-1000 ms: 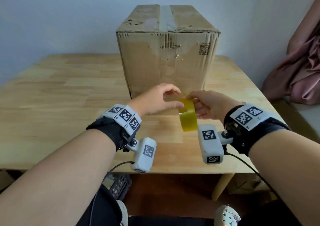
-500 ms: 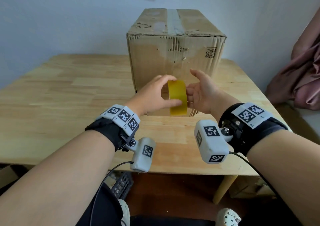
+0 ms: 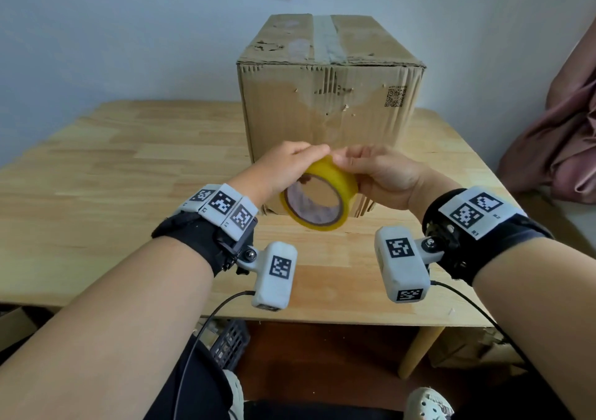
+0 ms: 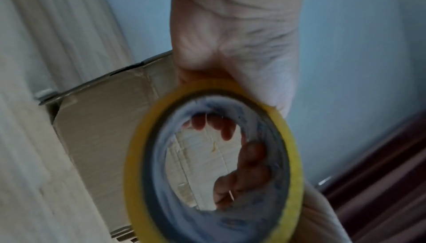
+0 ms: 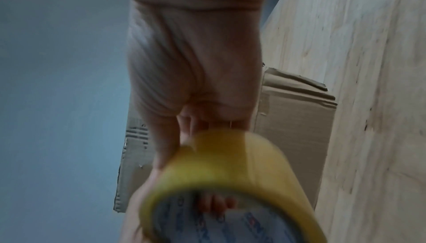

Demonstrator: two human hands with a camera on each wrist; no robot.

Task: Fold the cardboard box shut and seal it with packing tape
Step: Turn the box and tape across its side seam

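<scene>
While both hands grip it, tape roll (image 3: pixel 319 199) between left hand (image 3: pixel 283 168) and right hand (image 3: pixel 383 178), before closed box (image 3: pixel 329 97).

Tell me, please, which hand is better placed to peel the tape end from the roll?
Probably the right hand: its fingertips sit on the top of the yellow tape roll, while the left hand grips the roll.

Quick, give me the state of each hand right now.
Left hand: fingers curled over the roll of yellow packing tape, gripping it.
Right hand: also gripping the same roll, from its right side.
</scene>
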